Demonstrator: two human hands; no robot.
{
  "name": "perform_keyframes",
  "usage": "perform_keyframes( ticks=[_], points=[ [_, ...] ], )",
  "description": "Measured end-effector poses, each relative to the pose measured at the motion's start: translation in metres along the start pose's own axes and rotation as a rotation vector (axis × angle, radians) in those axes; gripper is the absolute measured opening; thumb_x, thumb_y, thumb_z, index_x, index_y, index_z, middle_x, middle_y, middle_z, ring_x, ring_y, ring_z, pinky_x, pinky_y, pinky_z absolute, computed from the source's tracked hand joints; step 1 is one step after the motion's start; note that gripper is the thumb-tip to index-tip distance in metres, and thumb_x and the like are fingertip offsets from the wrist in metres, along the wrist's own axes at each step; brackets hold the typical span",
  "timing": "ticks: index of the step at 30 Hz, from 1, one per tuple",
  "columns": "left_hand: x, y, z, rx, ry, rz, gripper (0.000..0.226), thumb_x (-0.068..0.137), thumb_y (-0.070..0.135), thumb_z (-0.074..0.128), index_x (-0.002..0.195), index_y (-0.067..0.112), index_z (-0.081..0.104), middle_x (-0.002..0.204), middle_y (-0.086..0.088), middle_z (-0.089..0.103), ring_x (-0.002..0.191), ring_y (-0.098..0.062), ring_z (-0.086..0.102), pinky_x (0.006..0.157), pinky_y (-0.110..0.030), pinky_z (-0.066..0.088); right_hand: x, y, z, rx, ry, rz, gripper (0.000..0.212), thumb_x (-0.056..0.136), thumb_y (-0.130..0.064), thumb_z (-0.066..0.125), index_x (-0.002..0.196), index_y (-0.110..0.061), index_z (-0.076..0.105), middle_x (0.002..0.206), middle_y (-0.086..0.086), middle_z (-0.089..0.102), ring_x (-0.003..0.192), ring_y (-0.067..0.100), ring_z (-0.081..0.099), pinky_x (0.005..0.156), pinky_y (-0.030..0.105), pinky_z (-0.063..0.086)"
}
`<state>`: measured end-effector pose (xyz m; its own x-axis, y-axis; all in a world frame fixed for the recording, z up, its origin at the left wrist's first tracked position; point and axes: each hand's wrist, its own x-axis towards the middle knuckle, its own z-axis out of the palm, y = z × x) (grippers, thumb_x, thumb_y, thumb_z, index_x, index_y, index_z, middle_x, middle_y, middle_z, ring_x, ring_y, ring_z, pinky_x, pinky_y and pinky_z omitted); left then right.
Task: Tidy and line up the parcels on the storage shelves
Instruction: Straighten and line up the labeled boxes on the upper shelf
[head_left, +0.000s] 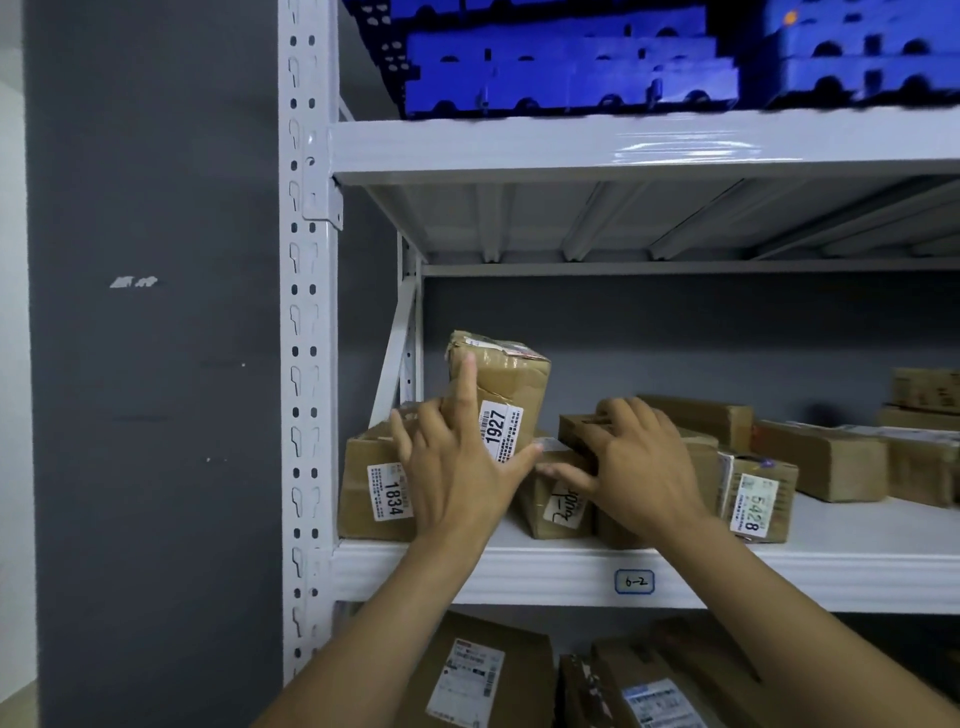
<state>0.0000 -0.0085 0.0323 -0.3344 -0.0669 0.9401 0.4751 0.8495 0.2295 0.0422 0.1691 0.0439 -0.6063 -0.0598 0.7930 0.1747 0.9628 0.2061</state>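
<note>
The left hand (457, 478) is being held open, its fingers straight and spread. Its forefinger is being laid up the front of a tall box (519, 382) marked 1927, while the other fingers are being rested on the top of a low box (363, 501) marked 1834. The tall box is being kept upright at the left end of the middle shelf (805, 569), just behind the low box and beside the white post (306, 312).

The right hand (641, 467) is being curled over a small flat box (574, 427), with the fingers bent over its top and the thumb stretched out below it. The flat box is being carried on a box with a handwritten label (556, 512), which is touching the foot of the tall box.

Just to the right, a box (761, 493) marked 5428 is being shown label-forward, and more boxes (826, 460) are being stored further along. A tag (634, 581) reading 6-2 is being displayed on the shelf edge. Blue crates (571, 67) are being kept on the shelf above, and labelled parcels (478, 675) on the one below.
</note>
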Motion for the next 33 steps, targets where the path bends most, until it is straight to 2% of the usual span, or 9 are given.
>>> perform_keyframes(
  ticks=[3, 5, 10, 14, 21, 24, 26, 29, 33],
  points=[
    [-0.003, 0.007, 0.004, 0.047, -0.002, -0.010, 0.112, 0.066, 0.083, 0.044, 0.153, 0.023, 0.007, 0.109, -0.022, 0.062, 0.102, -0.034, 0.058, 0.107, -0.057, 0.032, -0.008, 0.008, 0.003, -0.017, -0.049, 0.019, 0.068, 0.081, -0.078, 0.036, 0.114, -0.029, 0.069, 0.122, 0.007, 0.063, 0.121, 0.029, 0.053, 0.098, 0.044, 0.043],
    [-0.003, 0.012, 0.004, 0.079, -0.035, -0.047, 0.112, 0.068, 0.084, 0.045, 0.152, 0.024, 0.004, 0.113, -0.025, 0.061, 0.104, -0.035, 0.058, 0.108, -0.056, 0.032, -0.013, 0.009, 0.005, -0.013, -0.089, 0.020, 0.068, 0.079, -0.077, 0.036, 0.119, -0.031, 0.065, 0.122, 0.006, 0.062, 0.119, 0.028, 0.054, 0.099, 0.044, 0.042],
    [0.000, 0.015, 0.004, 0.140, -0.207, -0.119, 0.116, 0.070, 0.088, 0.039, 0.148, 0.028, -0.023, 0.131, -0.025, 0.049, 0.120, -0.035, 0.050, 0.116, -0.055, 0.015, -0.016, 0.009, 0.002, 0.038, -0.057, -0.014, 0.070, 0.082, -0.074, 0.036, 0.136, -0.032, 0.048, 0.126, 0.002, 0.058, 0.117, 0.023, 0.054, 0.102, 0.041, 0.038],
    [0.002, 0.016, -0.004, 0.237, -0.154, -0.034, 0.115, 0.067, 0.088, 0.041, 0.150, 0.029, -0.013, 0.124, -0.028, 0.052, 0.116, -0.039, 0.048, 0.114, -0.055, 0.011, -0.014, 0.010, 0.002, 0.051, -0.098, -0.006, 0.071, 0.086, -0.074, 0.036, 0.144, -0.033, 0.035, 0.134, -0.002, 0.053, 0.123, 0.020, 0.048, 0.108, 0.038, 0.031],
    [-0.002, 0.005, -0.003, 0.138, -0.017, -0.008, 0.111, 0.066, 0.082, 0.050, 0.154, 0.027, 0.008, 0.107, -0.021, 0.058, 0.102, -0.034, 0.053, 0.109, -0.052, 0.022, -0.013, 0.009, 0.003, 0.064, -0.067, 0.015, 0.061, 0.088, -0.069, 0.038, 0.133, -0.030, 0.049, 0.121, -0.002, 0.059, 0.114, 0.021, 0.053, 0.102, 0.038, 0.035],
    [-0.011, 0.001, 0.005, 0.133, -0.008, 0.020, 0.109, 0.065, 0.085, 0.041, 0.153, 0.026, 0.012, 0.105, -0.021, 0.057, 0.098, -0.034, 0.055, 0.108, -0.055, 0.025, -0.014, 0.002, 0.005, 0.100, -0.022, -0.024, 0.062, 0.086, -0.068, 0.035, 0.126, -0.025, 0.058, 0.116, 0.000, 0.064, 0.109, 0.023, 0.057, 0.100, 0.041, 0.039],
    [-0.010, -0.001, 0.007, 0.163, -0.055, 0.017, 0.111, 0.063, 0.088, 0.038, 0.152, 0.027, 0.011, 0.107, -0.023, 0.059, 0.101, -0.036, 0.056, 0.109, -0.056, 0.024, -0.014, -0.005, 0.006, 0.097, -0.035, -0.104, 0.061, 0.086, -0.066, 0.033, 0.122, -0.025, 0.062, 0.111, 0.000, 0.068, 0.109, 0.024, 0.059, 0.099, 0.044, 0.041],
    [-0.007, -0.002, 0.005, 0.232, -0.214, 0.000, 0.116, 0.062, 0.090, 0.045, 0.151, 0.032, 0.000, 0.121, -0.023, 0.056, 0.117, -0.037, 0.051, 0.114, -0.057, 0.008, -0.012, -0.011, 0.005, 0.052, -0.112, -0.176, 0.056, 0.088, -0.062, 0.030, 0.119, -0.030, 0.065, 0.105, -0.003, 0.072, 0.109, 0.025, 0.057, 0.095, 0.043, 0.039],
    [-0.008, -0.004, 0.004, 0.272, -0.355, 0.021, 0.112, 0.062, 0.093, 0.040, 0.149, 0.031, 0.005, 0.133, -0.021, 0.049, 0.127, -0.036, 0.040, 0.113, -0.059, -0.005, -0.007, -0.008, 0.005, 0.079, -0.113, -0.171, 0.040, 0.088, -0.053, 0.050, 0.115, -0.029, 0.068, 0.107, -0.004, 0.071, 0.110, 0.023, 0.054, 0.094, 0.039, 0.037]
  ],
)
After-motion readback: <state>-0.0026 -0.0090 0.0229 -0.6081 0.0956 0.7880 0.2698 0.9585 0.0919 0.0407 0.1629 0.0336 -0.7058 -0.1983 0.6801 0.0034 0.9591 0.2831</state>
